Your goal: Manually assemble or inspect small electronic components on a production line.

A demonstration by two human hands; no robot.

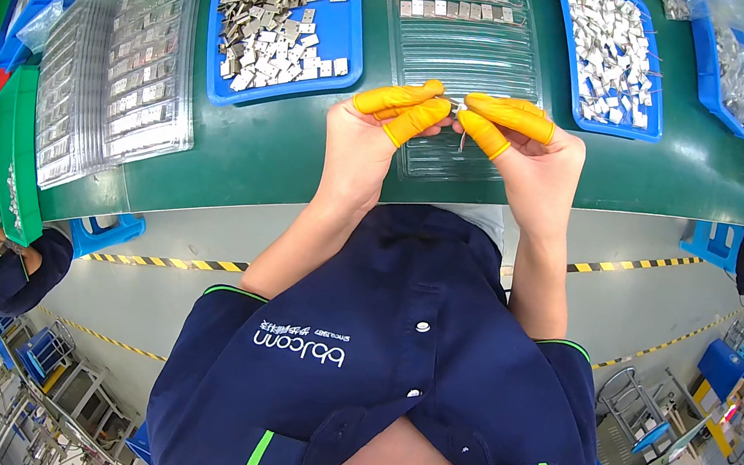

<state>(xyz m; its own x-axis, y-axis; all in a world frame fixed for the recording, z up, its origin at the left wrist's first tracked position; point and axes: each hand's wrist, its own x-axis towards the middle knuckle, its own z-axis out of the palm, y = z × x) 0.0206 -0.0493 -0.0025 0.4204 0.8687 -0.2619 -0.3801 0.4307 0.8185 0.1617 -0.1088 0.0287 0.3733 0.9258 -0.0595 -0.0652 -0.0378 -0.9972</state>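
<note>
My left hand (pixel 362 139) and my right hand (pixel 538 166) meet over the near part of the green table, with yellow finger cots on thumbs and fingers. Both are closed in a pinch, fingertips nearly touching. Between them shows a small white part (pixel 457 106), with a thin wire (pixel 462 140) hanging by the right thumb. The right fingers grip this part. What the left fingers pinch is mostly hidden. Under and beyond the hands lies a clear ribbed plastic tray (pixel 463 57), with rows of small metal connector pieces (pixel 455 12) in its far part.
A blue tray (pixel 357 40) of loose metal connector shells stands at left; another blue tray (pixel 612 128) of white wired parts at right. Stacked clear trays (pixel 152 115) and a green bin (pixel 17 108) lie far left. Bagged parts (pixel 741 82) fill a right-hand bin. People sit at both sides.
</note>
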